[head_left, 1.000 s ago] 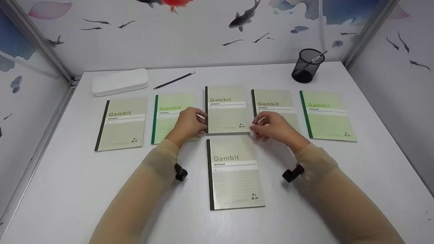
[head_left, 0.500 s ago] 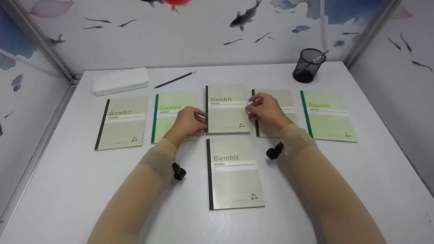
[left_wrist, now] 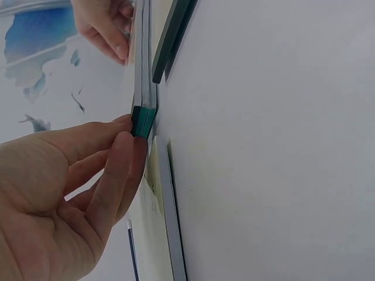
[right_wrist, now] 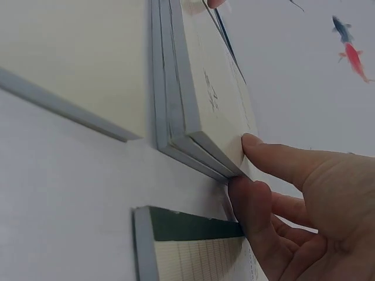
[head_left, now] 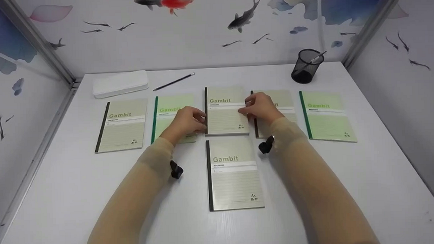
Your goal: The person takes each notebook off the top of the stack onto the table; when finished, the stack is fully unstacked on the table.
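In the middle of the row lies a small stack of beige Gambit notebooks (head_left: 224, 116) with dark spines. My left hand (head_left: 182, 123) holds the spine side, and the left wrist view shows its fingertips bunched at the end of the stacked spines (left_wrist: 144, 122). My right hand (head_left: 263, 107) pinches the opposite edge. In the right wrist view its thumb (right_wrist: 275, 158) lies on the top cover and its other fingers are at the edge below; several layers (right_wrist: 176, 111) show there. A single beige notebook (head_left: 235, 186) lies just in front of the stack.
A beige notebook (head_left: 123, 134) and a green one (head_left: 159, 129) lie to the left; another beige notebook (head_left: 287, 125), partly behind my right hand, and a green one (head_left: 330, 123) lie right. Behind are a white case (head_left: 120, 85), a pencil (head_left: 174, 82) and a mesh pen cup (head_left: 303, 73).
My right hand has gone from the stack's near right corner farther up its right edge and inward, its thumb now over the cover. My left hand stays at the spines.
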Demonstrator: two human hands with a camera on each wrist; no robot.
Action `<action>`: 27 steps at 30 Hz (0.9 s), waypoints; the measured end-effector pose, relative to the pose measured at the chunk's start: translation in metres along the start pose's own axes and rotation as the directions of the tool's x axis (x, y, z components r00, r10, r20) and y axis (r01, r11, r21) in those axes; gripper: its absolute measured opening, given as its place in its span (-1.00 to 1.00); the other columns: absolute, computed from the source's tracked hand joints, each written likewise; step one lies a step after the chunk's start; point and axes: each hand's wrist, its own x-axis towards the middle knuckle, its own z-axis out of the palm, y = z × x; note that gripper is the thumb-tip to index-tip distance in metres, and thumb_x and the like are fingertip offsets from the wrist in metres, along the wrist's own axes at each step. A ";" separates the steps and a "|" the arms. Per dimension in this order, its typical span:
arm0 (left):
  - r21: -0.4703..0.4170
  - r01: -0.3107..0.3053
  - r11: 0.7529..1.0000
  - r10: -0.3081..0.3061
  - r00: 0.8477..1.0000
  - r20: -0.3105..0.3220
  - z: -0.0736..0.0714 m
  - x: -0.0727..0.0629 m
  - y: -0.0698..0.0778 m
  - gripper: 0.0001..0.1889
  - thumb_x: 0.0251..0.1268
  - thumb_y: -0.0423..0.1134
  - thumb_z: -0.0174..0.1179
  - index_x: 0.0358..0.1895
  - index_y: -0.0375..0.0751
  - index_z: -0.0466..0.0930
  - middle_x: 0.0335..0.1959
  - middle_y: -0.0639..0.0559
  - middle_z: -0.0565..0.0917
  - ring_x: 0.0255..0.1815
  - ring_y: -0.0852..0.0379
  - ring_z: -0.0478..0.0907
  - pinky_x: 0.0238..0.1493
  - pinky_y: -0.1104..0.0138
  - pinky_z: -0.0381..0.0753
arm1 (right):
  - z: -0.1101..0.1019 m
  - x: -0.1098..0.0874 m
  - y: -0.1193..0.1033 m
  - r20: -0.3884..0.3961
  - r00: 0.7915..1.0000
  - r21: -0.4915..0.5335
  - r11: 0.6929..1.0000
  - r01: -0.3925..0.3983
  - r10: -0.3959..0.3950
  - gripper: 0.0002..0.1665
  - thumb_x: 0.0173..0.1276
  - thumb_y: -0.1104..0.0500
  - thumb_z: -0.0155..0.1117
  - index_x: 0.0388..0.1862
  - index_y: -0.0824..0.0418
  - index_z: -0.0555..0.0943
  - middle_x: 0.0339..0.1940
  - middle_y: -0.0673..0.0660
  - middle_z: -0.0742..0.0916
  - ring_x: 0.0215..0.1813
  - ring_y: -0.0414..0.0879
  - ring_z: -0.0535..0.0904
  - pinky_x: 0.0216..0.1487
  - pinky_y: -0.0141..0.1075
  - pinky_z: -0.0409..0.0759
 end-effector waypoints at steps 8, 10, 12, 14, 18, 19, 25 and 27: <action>0.003 0.011 1.000 -0.012 0.998 0.058 -0.006 0.003 -0.001 -0.48 0.23 -0.37 0.46 0.28 -0.19 0.62 0.08 -0.01 0.68 0.03 0.02 0.65 -0.08 0.26 0.76 | 0.002 -0.004 -0.001 -0.004 1.000 0.053 0.999 0.005 -0.005 -0.35 0.30 0.14 0.54 0.31 0.29 0.53 0.02 0.19 0.70 -0.22 -0.08 0.68 -0.17 -0.30 0.67; 0.015 0.019 1.000 -0.020 0.997 0.069 -0.007 0.004 -0.001 -0.45 0.21 -0.36 0.48 0.30 -0.16 0.61 0.09 0.01 0.68 0.06 0.03 0.64 -0.06 0.25 0.75 | 0.002 -0.004 0.001 -0.005 1.000 0.066 0.998 0.005 -0.005 -0.35 0.30 0.14 0.53 0.32 0.28 0.53 0.02 0.18 0.69 -0.21 -0.07 0.68 -0.15 -0.29 0.68; 0.030 0.027 0.999 -0.029 0.997 0.073 -0.008 0.004 -0.001 -0.42 0.18 -0.34 0.51 0.31 -0.14 0.60 0.10 0.04 0.68 0.10 0.03 0.61 0.02 0.21 0.73 | 0.002 -0.004 0.004 -0.001 1.000 0.083 0.996 0.009 -0.009 -0.35 0.31 0.14 0.53 0.33 0.27 0.53 0.03 0.18 0.68 -0.19 -0.06 0.68 -0.13 -0.29 0.67; 0.059 0.019 0.998 -0.023 0.997 0.069 -0.008 0.004 -0.001 -0.40 0.14 -0.32 0.54 0.30 -0.13 0.61 0.10 0.05 0.69 0.15 0.04 0.58 0.17 0.17 0.66 | 0.001 -0.002 0.007 -0.003 1.000 0.110 0.994 0.010 -0.010 -0.34 0.31 0.13 0.53 0.34 0.24 0.53 0.05 0.17 0.67 -0.17 -0.08 0.66 -0.11 -0.30 0.66; 0.123 -0.011 0.992 0.004 0.998 0.059 -0.008 0.006 -0.001 -0.38 0.11 -0.30 0.56 0.30 -0.14 0.62 0.10 0.04 0.70 0.23 0.01 0.53 0.41 0.10 0.48 | -0.002 0.002 0.014 -0.005 1.000 0.178 0.984 0.014 -0.014 -0.33 0.32 0.12 0.53 0.37 0.20 0.54 0.11 0.17 0.67 -0.16 -0.13 0.62 -0.11 -0.36 0.62; 0.134 -0.015 0.991 0.008 0.998 0.058 -0.007 0.006 0.000 -0.38 0.11 -0.29 0.56 0.30 -0.15 0.62 0.11 0.04 0.70 0.24 0.01 0.53 0.44 0.09 0.45 | -0.003 0.002 0.015 -0.002 1.000 0.190 0.982 0.012 -0.012 -0.32 0.32 0.11 0.53 0.38 0.18 0.53 0.13 0.17 0.67 -0.17 -0.14 0.60 -0.13 -0.37 0.60; 0.178 -0.006 0.984 -0.004 0.999 0.052 -0.006 0.006 0.002 -0.39 0.11 -0.27 0.56 0.28 -0.13 0.63 0.15 0.05 0.71 0.30 0.01 0.52 0.48 0.07 0.41 | -0.011 -0.001 0.019 0.051 0.999 0.267 0.964 -0.015 0.002 -0.33 0.42 0.09 0.42 0.47 0.13 0.46 0.01 0.12 0.75 -0.20 -0.17 0.62 -0.20 -0.38 0.56; 0.195 0.002 0.981 -0.012 0.999 0.047 -0.006 0.005 0.003 -0.39 0.10 -0.25 0.56 0.29 -0.10 0.62 0.17 0.08 0.70 0.33 0.01 0.51 0.50 0.06 0.40 | -0.013 -0.005 0.021 0.065 0.998 0.293 0.956 -0.025 0.007 -0.35 0.46 0.11 0.36 0.48 0.14 0.44 -0.11 0.08 0.77 -0.22 -0.16 0.65 -0.21 -0.37 0.58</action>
